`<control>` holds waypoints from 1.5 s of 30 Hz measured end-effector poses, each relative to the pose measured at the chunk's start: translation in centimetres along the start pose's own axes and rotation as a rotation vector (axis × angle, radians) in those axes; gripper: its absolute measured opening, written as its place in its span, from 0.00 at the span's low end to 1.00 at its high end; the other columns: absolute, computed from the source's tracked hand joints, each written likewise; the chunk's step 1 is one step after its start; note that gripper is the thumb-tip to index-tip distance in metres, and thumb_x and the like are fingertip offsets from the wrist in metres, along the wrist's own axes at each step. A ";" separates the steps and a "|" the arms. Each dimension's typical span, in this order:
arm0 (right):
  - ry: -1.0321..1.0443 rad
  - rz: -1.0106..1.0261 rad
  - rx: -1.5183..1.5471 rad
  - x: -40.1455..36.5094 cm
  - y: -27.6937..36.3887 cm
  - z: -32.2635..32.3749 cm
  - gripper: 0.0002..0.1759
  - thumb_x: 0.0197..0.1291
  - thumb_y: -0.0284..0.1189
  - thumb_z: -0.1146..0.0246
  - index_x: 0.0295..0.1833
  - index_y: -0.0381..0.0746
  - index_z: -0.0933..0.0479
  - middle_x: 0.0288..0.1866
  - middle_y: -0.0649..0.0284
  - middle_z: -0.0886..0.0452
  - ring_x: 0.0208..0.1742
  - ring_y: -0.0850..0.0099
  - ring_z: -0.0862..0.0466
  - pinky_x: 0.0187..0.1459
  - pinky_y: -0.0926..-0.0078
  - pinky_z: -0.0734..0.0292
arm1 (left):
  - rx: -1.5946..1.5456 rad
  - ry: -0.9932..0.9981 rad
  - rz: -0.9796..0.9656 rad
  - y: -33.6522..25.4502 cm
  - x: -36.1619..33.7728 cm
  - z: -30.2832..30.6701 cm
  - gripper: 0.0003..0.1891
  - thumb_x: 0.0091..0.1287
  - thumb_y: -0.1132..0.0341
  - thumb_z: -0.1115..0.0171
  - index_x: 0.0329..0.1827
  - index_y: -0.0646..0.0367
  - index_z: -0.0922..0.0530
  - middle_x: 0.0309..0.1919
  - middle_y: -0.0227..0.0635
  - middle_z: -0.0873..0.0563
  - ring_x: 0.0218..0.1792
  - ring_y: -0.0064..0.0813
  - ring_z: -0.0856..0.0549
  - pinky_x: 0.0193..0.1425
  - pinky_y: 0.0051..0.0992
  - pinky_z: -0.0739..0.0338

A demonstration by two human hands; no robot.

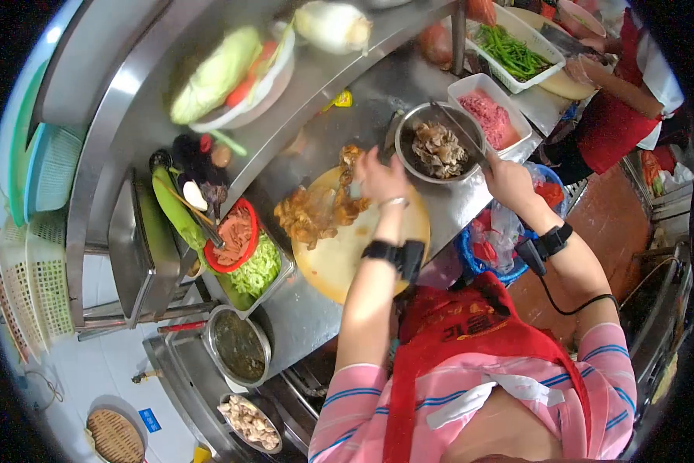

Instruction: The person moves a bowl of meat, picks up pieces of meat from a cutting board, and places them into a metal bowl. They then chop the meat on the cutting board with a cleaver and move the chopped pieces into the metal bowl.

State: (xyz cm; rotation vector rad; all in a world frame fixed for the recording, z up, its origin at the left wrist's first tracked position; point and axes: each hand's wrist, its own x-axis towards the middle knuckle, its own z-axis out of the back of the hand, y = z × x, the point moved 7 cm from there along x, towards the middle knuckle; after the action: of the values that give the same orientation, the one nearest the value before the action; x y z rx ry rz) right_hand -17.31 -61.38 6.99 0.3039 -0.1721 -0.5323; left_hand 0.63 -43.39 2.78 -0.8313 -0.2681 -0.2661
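My left hand (382, 181) is over the upper part of a round yellowish cutting board (355, 262), beside a pile of brown mushroom-like pieces (312, 214); its fingers are blurred. My right hand (509, 183) is closed round the handle end of a knife (463, 127), whose blade reaches across a steel bowl (403, 147). Grey-brown mushroom pieces (438, 150) lie in that bowl. The bowl stands on the metal counter, just past the board's upper right edge.
Beyond the bowl is a white tub of pink minced meat (486, 116), then a basket of green vegetables (517, 52). A co-worker in red (613, 127) stands at upper right. Left of the board are a red bowl (248, 251) and shredded greens (258, 270). A shelf (308, 96) overhangs the counter.
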 end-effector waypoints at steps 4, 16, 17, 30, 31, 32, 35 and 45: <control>0.012 0.078 0.149 -1.3 -0.3 -0.1 0.10 0.55 0.34 0.46 0.37 0.38 0.32 0.21 0.47 0.25 0.27 0.48 0.23 0.29 0.52 0.29 | 0.445 -0.139 -0.214 6.7 -1.8 5.9 0.25 0.46 0.54 0.34 0.47 0.54 0.26 0.51 0.40 0.26 0.50 0.44 0.26 0.53 0.40 0.33; 0.525 0.648 0.104 -10.1 9.0 -10.8 0.10 0.48 0.33 0.45 0.36 0.41 0.25 0.17 0.53 0.25 0.21 0.54 0.22 0.24 0.57 0.27 | -0.336 0.094 0.138 14.5 -4.4 13.1 0.16 0.45 0.77 0.38 0.40 0.62 0.27 0.38 0.35 0.21 0.40 0.26 0.22 0.48 0.23 0.28; 0.475 0.583 0.071 -9.5 8.5 -11.2 0.10 0.48 0.33 0.45 0.36 0.40 0.25 0.17 0.52 0.25 0.21 0.53 0.22 0.24 0.56 0.27 | -0.349 0.111 0.192 15.1 -5.3 13.5 0.16 0.45 0.78 0.38 0.39 0.62 0.26 0.38 0.35 0.21 0.40 0.26 0.22 0.47 0.23 0.28; 0.416 0.616 0.208 -8.8 10.4 -10.1 0.11 0.52 0.32 0.45 0.39 0.38 0.29 0.18 0.50 0.25 0.21 0.51 0.23 0.26 0.54 0.28 | 0.167 0.096 -0.295 12.5 -13.1 14.7 0.15 0.50 0.67 0.38 0.42 0.57 0.24 0.49 0.43 0.26 0.49 0.45 0.27 0.54 0.39 0.33; 0.418 0.616 0.210 -8.8 10.8 -10.2 0.11 0.52 0.32 0.45 0.39 0.38 0.29 0.18 0.50 0.25 0.21 0.51 0.23 0.26 0.54 0.28 | 0.167 0.035 -0.226 13.0 -12.7 14.7 0.15 0.51 0.65 0.38 0.43 0.57 0.25 0.49 0.44 0.27 0.50 0.46 0.28 0.54 0.40 0.33; 0.433 0.641 0.195 -9.0 11.3 -10.4 0.10 0.52 0.32 0.45 0.38 0.38 0.29 0.19 0.50 0.25 0.21 0.51 0.23 0.26 0.55 0.27 | 0.169 0.037 -0.225 13.5 -12.9 14.2 0.15 0.51 0.65 0.38 0.43 0.57 0.25 0.49 0.44 0.27 0.50 0.46 0.28 0.54 0.40 0.33; 0.497 0.626 0.110 -9.4 12.3 -11.1 0.10 0.52 0.32 0.45 0.38 0.39 0.30 0.19 0.52 0.24 0.21 0.52 0.22 0.26 0.56 0.26 | 0.179 0.049 -0.141 15.1 -13.2 12.8 0.18 0.50 0.66 0.38 0.46 0.56 0.26 0.47 0.42 0.27 0.50 0.44 0.28 0.54 0.39 0.34; 0.670 0.612 -0.161 -9.5 17.0 -15.1 0.17 0.50 0.27 0.45 0.46 0.33 0.33 0.30 0.55 0.19 0.32 0.61 0.17 0.28 0.66 0.22 | 0.296 -0.029 -0.112 15.2 -13.1 12.9 0.15 0.47 0.67 0.39 0.40 0.56 0.23 0.39 0.41 0.24 0.42 0.44 0.25 0.47 0.37 0.29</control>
State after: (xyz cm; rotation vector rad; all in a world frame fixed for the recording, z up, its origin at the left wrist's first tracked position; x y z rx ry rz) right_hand -13.72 -38.93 -2.43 0.2423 0.4196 0.1773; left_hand -8.15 -22.23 -3.75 -0.5288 -0.3717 -0.3104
